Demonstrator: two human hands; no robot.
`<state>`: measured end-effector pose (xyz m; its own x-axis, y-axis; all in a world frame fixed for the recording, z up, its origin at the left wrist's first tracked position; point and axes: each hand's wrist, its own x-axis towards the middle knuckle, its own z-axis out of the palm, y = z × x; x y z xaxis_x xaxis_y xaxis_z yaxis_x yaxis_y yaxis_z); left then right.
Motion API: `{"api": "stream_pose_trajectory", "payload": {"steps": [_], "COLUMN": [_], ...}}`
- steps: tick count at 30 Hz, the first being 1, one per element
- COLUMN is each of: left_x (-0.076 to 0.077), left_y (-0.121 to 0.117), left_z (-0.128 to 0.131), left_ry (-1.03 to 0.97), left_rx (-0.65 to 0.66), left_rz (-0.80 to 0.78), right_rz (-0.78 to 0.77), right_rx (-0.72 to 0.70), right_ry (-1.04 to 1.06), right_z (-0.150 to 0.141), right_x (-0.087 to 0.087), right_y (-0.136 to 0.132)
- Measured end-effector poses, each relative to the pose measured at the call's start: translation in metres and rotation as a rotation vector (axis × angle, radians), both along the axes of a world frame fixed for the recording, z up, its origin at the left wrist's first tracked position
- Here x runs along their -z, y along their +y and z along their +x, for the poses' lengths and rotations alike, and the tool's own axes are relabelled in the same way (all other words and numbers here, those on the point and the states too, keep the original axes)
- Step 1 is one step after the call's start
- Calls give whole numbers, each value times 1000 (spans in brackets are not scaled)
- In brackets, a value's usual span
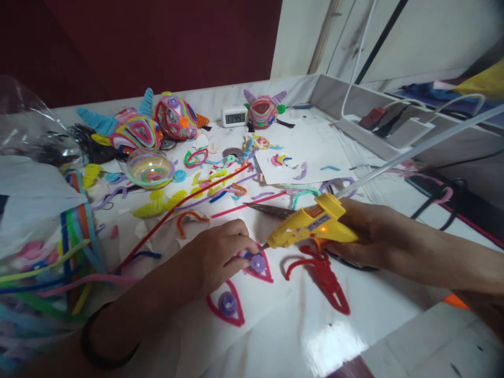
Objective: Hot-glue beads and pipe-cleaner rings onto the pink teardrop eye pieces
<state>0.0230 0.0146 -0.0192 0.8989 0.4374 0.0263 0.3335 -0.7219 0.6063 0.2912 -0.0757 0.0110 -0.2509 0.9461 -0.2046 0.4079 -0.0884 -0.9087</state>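
My left hand (218, 254) is curled, its fingertips pressing a pink pipe-cleaner teardrop with a purple button (258, 264) on the white table (326, 325). My right hand (368, 236) grips a yellow hot glue gun (311, 227), nozzle pointing left almost onto that teardrop. A clear glue stick (417, 149) runs from the gun's back up to the right. A second pink teardrop with a purple button (227, 304) lies nearer me. A red pipe-cleaner shape (325, 275) lies under the gun.
Scissors (271, 210) lie just behind the gun. Loose pipe-cleaner pieces, a clear half-sphere (150, 169), decorated balls (175, 116), and a small digital clock (234, 116) crowd the far table. A bag of pipe cleaners (47, 252) stands left. A power strip (378, 128) sits right.
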Motion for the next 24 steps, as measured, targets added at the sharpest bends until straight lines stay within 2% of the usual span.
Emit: {"api": "stream_pose_trajectory", "payload": {"steps": [9, 19, 24], "left_x": [1, 1, 0], "left_y": [1, 0, 0], "left_z": [0, 0, 1], "left_ry": [-7, -8, -10], "left_rx": [-6, 0, -7], "left_rz": [-3, -2, -11], "right_rz": [29, 25, 22], "right_rx": [-47, -107, -102], "right_ry": [-28, -72, -129], "right_z": [-2, 5, 3], "right_x": [0, 9, 6], "right_y": [4, 3, 2]}}
